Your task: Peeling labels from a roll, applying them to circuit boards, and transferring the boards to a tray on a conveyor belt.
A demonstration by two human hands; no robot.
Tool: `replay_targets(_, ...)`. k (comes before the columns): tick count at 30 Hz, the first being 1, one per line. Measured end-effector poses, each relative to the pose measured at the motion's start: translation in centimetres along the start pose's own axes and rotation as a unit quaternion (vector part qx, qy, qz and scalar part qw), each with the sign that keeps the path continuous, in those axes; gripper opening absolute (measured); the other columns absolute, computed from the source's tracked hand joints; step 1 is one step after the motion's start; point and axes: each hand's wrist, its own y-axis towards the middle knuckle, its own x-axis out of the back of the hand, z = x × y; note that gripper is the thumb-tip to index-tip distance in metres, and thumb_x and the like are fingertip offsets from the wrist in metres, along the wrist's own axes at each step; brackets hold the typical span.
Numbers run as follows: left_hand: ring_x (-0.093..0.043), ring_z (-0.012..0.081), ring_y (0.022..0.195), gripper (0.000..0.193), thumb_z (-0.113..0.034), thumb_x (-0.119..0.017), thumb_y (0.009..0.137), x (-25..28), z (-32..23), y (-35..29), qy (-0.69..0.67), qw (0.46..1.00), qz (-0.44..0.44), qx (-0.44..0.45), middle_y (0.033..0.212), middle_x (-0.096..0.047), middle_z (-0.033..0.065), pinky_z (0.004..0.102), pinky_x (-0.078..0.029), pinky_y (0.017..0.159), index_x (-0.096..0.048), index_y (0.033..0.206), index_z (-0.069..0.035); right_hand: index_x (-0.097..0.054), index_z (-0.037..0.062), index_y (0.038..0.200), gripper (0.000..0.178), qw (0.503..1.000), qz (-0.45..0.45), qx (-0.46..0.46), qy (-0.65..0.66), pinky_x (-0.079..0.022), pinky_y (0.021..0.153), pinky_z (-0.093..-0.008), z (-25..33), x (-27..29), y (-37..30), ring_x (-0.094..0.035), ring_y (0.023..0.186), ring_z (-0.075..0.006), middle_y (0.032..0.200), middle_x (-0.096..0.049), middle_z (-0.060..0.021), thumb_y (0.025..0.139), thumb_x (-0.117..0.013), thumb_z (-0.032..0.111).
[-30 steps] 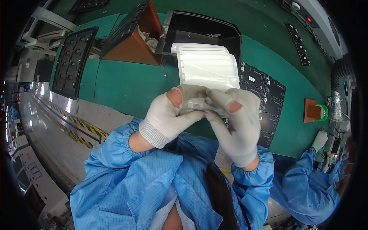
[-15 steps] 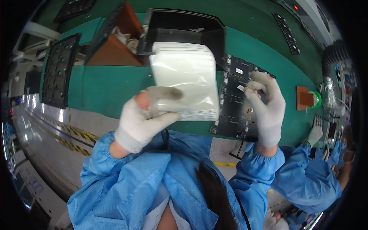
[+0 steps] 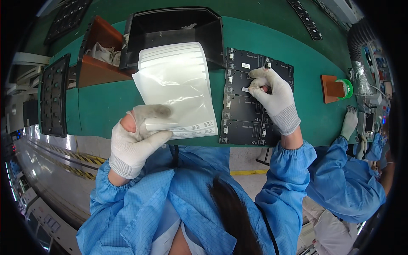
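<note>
A white sheet of labels (image 3: 176,87) is pinched along its near left edge by my left hand (image 3: 134,146), with thumb and fingers closed on it. The sheet bends up and away over the green bench, with printed strips along its near edge. My right hand (image 3: 276,95) is closed over a black panel (image 3: 242,114), and a small white label (image 3: 245,89) shows at its fingertips. Whether that label touches the panel, I cannot tell. Farther up the panel lies another white label (image 3: 245,65). Both hands wear white gloves with some bare fingertips.
Behind the sheet stands a black bin (image 3: 174,32), beside a brown open box (image 3: 102,70) holding pale crumpled material. Another black panel (image 3: 54,95) is at the left edge. A green tape roll (image 3: 348,89) sits right, near a co-worker's gloved hand (image 3: 349,123).
The whole view has shifted, so the bench things appear farther left. My right hand has tilted leftward and its wrist has moved farther over the panel. My left hand still holds the sheet.
</note>
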Motion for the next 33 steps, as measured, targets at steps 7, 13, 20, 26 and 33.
replay_targets(7, -0.066, 0.0153, 0.096, 0.039, 0.006, -0.070, 0.081, 0.2, 0.4, 0.1, -0.012, 1.000, 0.006, -0.011, 0.106, -0.068, 0.0116, 0.0259, -0.055, 0.081, -0.059, 0.118, 0.002, -0.063, -0.0018, 0.107, 0.026, 1.000, -0.016, 0.005, -0.022, -0.045, 0.070, -0.0212, -0.3, -0.5, 0.1, -0.050, 0.069, -0.0045, 0.078, -0.064, 0.0008, 0.082, -0.066, 0.001)
replay_targets(13, -0.066, 0.0142, 0.095, 0.040, 0.007, -0.069, 0.081, 0.5, 0.8, 0.1, -0.039, 0.999, 0.003, -0.013, 0.108, -0.068, 0.0108, 0.0246, -0.054, 0.080, -0.059, 0.119, 0.002, -0.063, 0.0050, 0.104, 0.027, 0.960, -0.089, 0.112, -0.243, -0.044, 0.083, -0.0317, 0.5, -1.8, -0.7, -0.059, 0.076, -0.0154, 0.075, -0.064, -0.0017, 0.078, -0.069, 0.002)
replay_targets(20, -0.065, 0.0115, 0.094, 0.040, 0.008, -0.067, 0.082, 0.5, -0.2, 0.5, -0.112, 0.993, 0.024, 0.030, 0.110, -0.067, 0.0108, 0.0208, -0.052, 0.073, -0.058, 0.120, 0.002, -0.055, 0.0044, 0.128, 0.056, 0.936, -0.158, 0.154, -0.274, -0.042, 0.096, -0.0379, 3.5, -1.3, -2.7, -0.055, 0.109, -0.0274, 0.115, -0.059, -0.0117, 0.076, -0.075, 0.008)
replay_targets(26, -0.066, 0.0146, 0.097, 0.045, 0.005, -0.069, 0.082, 0.0, -0.2, 0.5, -0.127, 0.991, -0.010, -0.032, 0.110, -0.068, 0.0094, 0.0254, -0.054, 0.080, -0.056, 0.125, 0.001, -0.065, 0.0030, 0.116, 0.037, 0.994, 0.029, 0.000, 0.108, -0.045, 0.088, -0.0330, 8.5, -4.3, -5.8, -0.058, 0.094, -0.0242, 0.097, -0.067, -0.0085, 0.080, -0.071, 0.009)
replay_targets(33, -0.069, 0.0190, 0.097, 0.028, -0.005, -0.075, 0.081, 0.9, -1.1, 0.3, 0.089, 0.987, 0.070, -0.114, 0.108, -0.071, 0.0123, 0.0290, -0.054, 0.086, -0.071, 0.108, -0.001, -0.066, 0.0035, 0.111, 0.034, 0.991, 0.008, 0.073, 0.109, -0.048, 0.078, -0.0333, 8.6, -5.4, -6.4, -0.059, 0.085, -0.0247, 0.091, -0.066, -0.0094, 0.078, -0.073, 0.007)
